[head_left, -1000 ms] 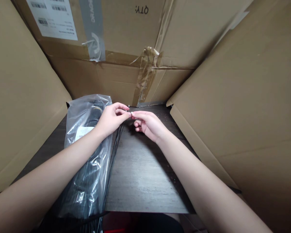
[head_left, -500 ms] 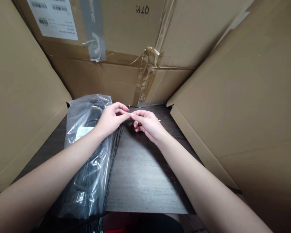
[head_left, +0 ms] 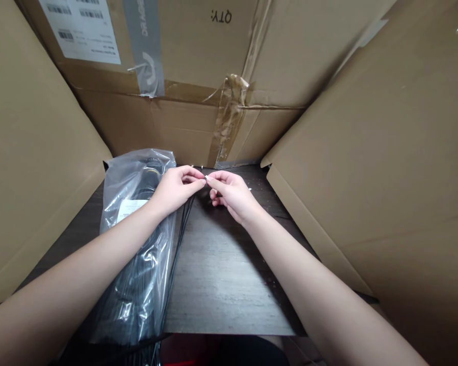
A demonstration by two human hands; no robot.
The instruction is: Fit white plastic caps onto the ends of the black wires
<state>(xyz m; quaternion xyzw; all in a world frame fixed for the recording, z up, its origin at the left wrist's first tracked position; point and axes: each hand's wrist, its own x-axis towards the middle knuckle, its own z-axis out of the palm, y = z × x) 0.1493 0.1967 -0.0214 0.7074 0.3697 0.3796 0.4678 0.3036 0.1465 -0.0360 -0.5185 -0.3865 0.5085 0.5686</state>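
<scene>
"Where's our small white piece (head_left: 206, 177) in the head view?"
"Above the table (head_left: 213, 274), pinched by our right hand (head_left: 232, 195), probably to steady it beside our left hand (head_left: 173, 189)."
"Is our left gripping anything?"
"We can't tell; its fingertips hide that. The black cables (head_left: 182, 226) run out of frame below us."

Small white piece (head_left: 206, 177): pinched where the fingertips of the left hand (head_left: 174, 187) and right hand (head_left: 232, 194) meet, raised over the tabletop (head_left: 229, 284); exact shape too small to tell.
Thin black cables (head_left: 182, 223): loose, slender strands running from beneath the left hand towards the tabletop's near edge.
</scene>
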